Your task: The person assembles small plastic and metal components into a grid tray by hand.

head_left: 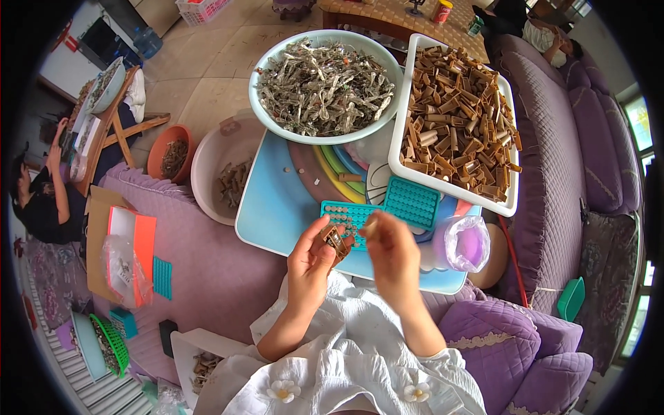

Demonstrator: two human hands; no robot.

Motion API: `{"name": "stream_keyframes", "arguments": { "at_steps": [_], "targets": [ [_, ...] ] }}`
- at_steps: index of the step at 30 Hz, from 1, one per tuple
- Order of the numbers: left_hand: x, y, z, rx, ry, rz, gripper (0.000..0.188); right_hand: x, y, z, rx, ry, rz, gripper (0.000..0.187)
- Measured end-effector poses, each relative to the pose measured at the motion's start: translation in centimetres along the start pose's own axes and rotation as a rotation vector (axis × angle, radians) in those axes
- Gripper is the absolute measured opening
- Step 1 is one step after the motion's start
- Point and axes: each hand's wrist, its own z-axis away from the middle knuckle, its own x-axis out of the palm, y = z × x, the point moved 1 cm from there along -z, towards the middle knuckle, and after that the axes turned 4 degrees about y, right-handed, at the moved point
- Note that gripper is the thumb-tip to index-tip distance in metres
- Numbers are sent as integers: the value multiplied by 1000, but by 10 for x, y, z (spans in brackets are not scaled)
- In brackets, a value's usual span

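Observation:
My left hand is closed around a small brown, hollow piece with openings in its side. Close by on the right, my right hand pinches a small pale, roundish piece; motion blurs it. Beneath both hands lies a teal tray with rows of pits, with small round brownish pieces in part of it. A second teal pitted tray rests just beyond, to the right. Both sit on a colourful table in front of me.
A pale basin of dry grey-brown strands and a white bin of brown curved pieces stand at the table's far side. At the right edge is a lined purple container. Left are a pink tub and a person at a wooden stand.

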Motion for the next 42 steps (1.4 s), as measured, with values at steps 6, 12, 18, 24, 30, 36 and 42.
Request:
{"name": "stream_keyframes", "arguments": {
  "at_steps": [6, 12, 18, 24, 30, 36, 42],
  "targets": [
    [0, 8, 13, 181, 12, -138, 35, 6, -37, 17, -83, -39, 150, 32],
    [7, 5, 20, 274, -72, -152, 31, 7, -44, 24, -201, 34, 181, 31],
    [9, 3, 23, 313, -133, -204, 36, 5, -45, 29, -231, 53, 173, 29],
    [16, 3, 32, 268, -147, -239, 48, 3, -43, 33, -169, -24, 172, 27],
    [17, -2, 28, 230, -223, -153, 43, -2, -34, 30, -141, -4, 126, 26],
    [29, 3, 37, 84, -241, -81, 51, -10, -36, 28, -402, -180, 232, 29],
    [36, -2, 34, -107, -212, 103, 47, -5, -26, 34, -400, -23, 216, 23]
  ]
}}
